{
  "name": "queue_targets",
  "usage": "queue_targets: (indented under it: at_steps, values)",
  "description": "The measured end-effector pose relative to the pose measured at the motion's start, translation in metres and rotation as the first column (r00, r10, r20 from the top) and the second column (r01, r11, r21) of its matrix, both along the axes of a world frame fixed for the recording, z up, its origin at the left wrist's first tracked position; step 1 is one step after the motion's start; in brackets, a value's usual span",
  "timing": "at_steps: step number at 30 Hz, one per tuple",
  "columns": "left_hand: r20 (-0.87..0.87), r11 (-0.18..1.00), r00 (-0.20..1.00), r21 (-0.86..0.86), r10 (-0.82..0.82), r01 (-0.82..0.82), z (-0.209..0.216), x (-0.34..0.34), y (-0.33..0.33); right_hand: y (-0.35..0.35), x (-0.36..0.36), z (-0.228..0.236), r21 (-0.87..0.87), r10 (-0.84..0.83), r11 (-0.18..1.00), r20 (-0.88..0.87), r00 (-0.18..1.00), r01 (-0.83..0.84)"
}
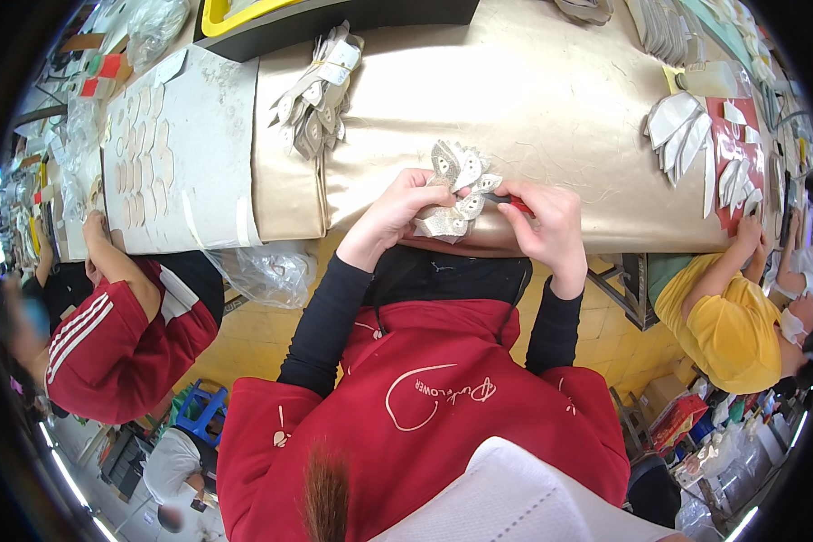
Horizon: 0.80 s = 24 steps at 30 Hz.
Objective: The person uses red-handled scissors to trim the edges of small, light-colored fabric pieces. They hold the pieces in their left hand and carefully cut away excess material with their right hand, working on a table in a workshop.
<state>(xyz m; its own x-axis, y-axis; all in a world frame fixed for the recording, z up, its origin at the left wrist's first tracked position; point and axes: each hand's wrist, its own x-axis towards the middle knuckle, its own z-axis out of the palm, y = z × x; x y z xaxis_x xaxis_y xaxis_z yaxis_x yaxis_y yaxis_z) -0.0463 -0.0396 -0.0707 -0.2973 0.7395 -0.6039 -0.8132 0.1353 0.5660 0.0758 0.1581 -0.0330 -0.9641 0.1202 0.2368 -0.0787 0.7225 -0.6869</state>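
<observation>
My left hand point(397, 212) is closed on a fanned bunch of leather-like pieces point(468, 167), pale grey and white with a scaly pattern and small holes. They are just above the near edge of a table covered in shiny gold-beige sheet point(551, 117). From the right, my right hand point(551, 221) grips a small tool with a red and black handle point(518, 204). Its dark tip reaches in among the pieces; the tip's exact shape is hidden. Farther off to the left lies a banded bundle of similar pieces point(321, 90).
On the left, a grey board point(212, 167) carries rows of small cut pieces beside a person in red point(126, 343). A black tray point(352, 23) stands at the far edge. To the right are white pieces point(680, 131), a red mat point(724, 135) and a person in yellow point(727, 321).
</observation>
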Motion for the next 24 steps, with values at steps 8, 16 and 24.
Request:
queue_targets:
  at_steps: [8, 16, 24]
  values:
    - [0.007, 1.0, 1.0, 0.03, 0.0, 0.0, -0.002, 0.0, -0.001, -0.002, -0.001, 0.004, -0.034, -0.056, 0.998, 0.017, 0.998, 0.057]
    - [-0.072, 0.998, 0.997, 0.054, -0.005, 0.009, -0.004, 0.003, 0.001, -0.023, 0.003, -0.003, -0.517, -0.158, 0.778, 0.388, 0.908, 0.356]
    - [0.113, 0.988, 0.992, 0.141, 0.05, -0.066, 0.001, 0.0, -0.001, -0.035, 0.006, -0.024, -0.651, -0.208, 0.614, 0.413, 0.886, 0.448]
